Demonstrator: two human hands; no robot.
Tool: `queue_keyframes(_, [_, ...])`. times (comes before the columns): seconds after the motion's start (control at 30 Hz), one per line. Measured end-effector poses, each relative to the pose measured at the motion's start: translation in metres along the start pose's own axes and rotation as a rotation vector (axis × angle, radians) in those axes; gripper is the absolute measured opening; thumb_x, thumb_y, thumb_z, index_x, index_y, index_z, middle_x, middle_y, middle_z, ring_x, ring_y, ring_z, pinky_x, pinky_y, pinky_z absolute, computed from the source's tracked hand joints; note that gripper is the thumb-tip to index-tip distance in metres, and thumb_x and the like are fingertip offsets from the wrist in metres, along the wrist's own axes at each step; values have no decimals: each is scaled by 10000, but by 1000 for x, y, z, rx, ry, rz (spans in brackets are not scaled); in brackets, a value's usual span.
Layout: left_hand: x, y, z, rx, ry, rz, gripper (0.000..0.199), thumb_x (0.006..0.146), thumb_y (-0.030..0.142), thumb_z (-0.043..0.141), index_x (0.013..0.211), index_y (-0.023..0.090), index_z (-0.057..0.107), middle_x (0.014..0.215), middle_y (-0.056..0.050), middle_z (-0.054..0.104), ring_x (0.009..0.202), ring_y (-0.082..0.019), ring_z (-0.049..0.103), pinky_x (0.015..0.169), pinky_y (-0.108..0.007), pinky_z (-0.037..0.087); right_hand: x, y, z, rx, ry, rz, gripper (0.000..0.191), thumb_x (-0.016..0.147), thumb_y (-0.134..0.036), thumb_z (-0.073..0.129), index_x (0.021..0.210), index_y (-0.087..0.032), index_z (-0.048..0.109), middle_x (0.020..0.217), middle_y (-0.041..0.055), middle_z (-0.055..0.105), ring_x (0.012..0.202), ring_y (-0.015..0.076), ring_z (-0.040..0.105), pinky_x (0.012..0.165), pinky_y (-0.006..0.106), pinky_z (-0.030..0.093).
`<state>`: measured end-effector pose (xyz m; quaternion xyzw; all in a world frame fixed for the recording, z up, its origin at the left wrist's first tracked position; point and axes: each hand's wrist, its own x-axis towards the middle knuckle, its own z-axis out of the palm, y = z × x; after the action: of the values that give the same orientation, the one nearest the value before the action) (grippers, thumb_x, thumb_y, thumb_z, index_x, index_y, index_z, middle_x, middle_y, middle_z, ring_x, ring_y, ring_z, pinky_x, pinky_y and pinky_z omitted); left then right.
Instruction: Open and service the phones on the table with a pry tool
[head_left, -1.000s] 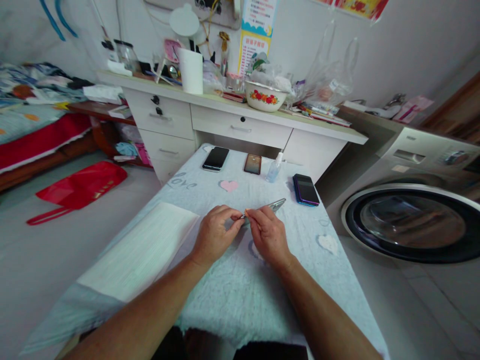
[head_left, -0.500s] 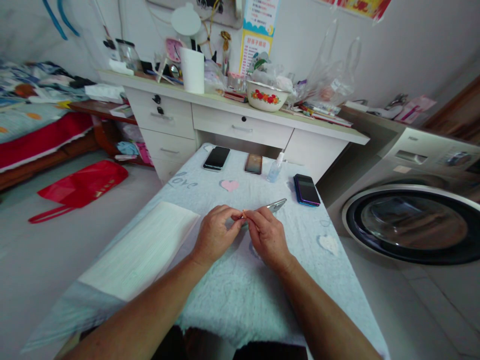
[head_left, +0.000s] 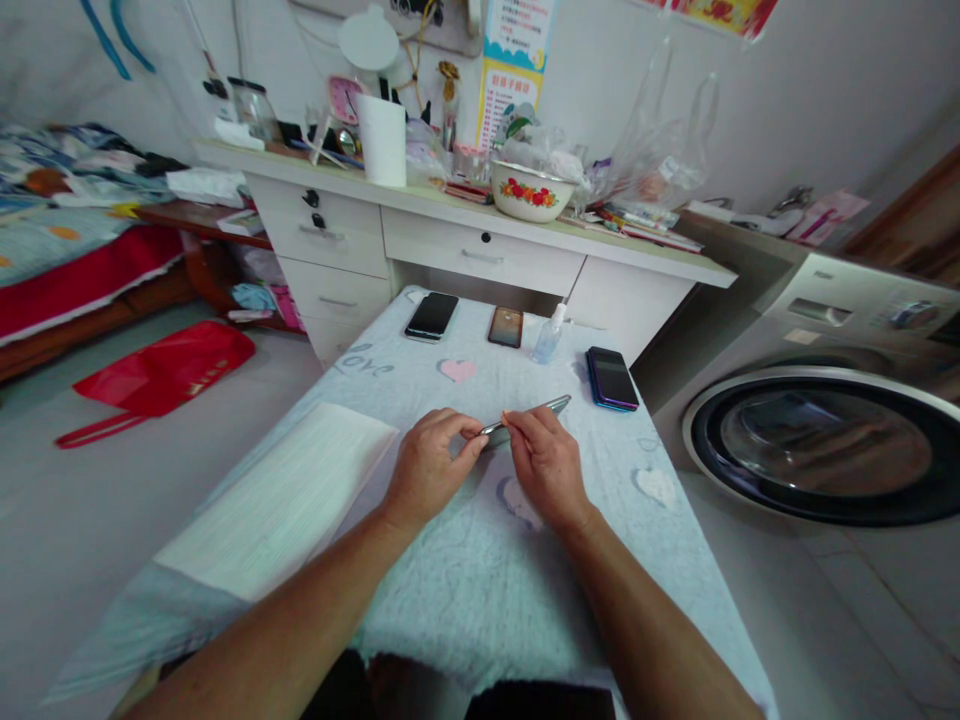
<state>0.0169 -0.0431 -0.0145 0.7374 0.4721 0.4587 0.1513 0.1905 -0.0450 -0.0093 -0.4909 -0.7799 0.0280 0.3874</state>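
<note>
Over the middle of the cloth-covered table, my left hand (head_left: 429, 462) pinches the near-left end of a slim phone (head_left: 556, 405), seen almost edge-on with a silvery rim. Its far end sticks out beyond my right hand. My right hand (head_left: 549, 465) is closed, thumb and fingertips pressed together at the phone's edge. Whatever lies between those fingertips is too small to make out. Part of the phone is hidden behind the right fingers.
Farther back lie a black phone (head_left: 432, 316), a brownish phone (head_left: 506, 327), a clear spray bottle (head_left: 550, 335) and stacked phones (head_left: 613, 378). White paper sheets (head_left: 277, 500) cover the table's left side. A desk (head_left: 480, 240) stands behind, a washing machine (head_left: 817, 330) to the right.
My right hand has slid a little to the right along the phone's edge, away from my left fingertips, uncovering more of the rim. My left hand keeps its grip.
</note>
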Motion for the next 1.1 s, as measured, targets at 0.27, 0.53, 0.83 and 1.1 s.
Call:
queue_keyframes(0.27, [0,-1,1,5,0,9,38,817,182,624,814,217,640,790,2,651,802,-165,602,752,-306,459,-2,-10,6,34,-53,-66,252,932,-184,466,1116,-214,635,902,50,616,807,154,602,735,250,490])
queue_keyframes(0.53, [0,0,0,-5,2,7,35,817,184,626,818,214,643,787,3,652,801,-163,605,751,-301,460,-2,-11,6,57,-73,-80,275,932,-180,464,1144,-229,631,919,49,618,825,152,606,746,247,491])
queue_keyframes(0.83, [1,0,1,20,13,1,33,807,180,623,815,209,637,783,1,649,795,-167,608,744,-302,460,1,2,2,18,-27,-3,253,938,-193,462,1108,-219,647,907,45,612,804,150,600,745,253,490])
queue_keyframes(1.1, [1,-1,0,17,12,3,42,811,173,623,826,210,635,785,3,650,800,-168,605,752,-305,451,4,14,-4,17,45,47,228,945,-214,460,1049,-202,663,878,45,617,789,154,595,733,264,477])
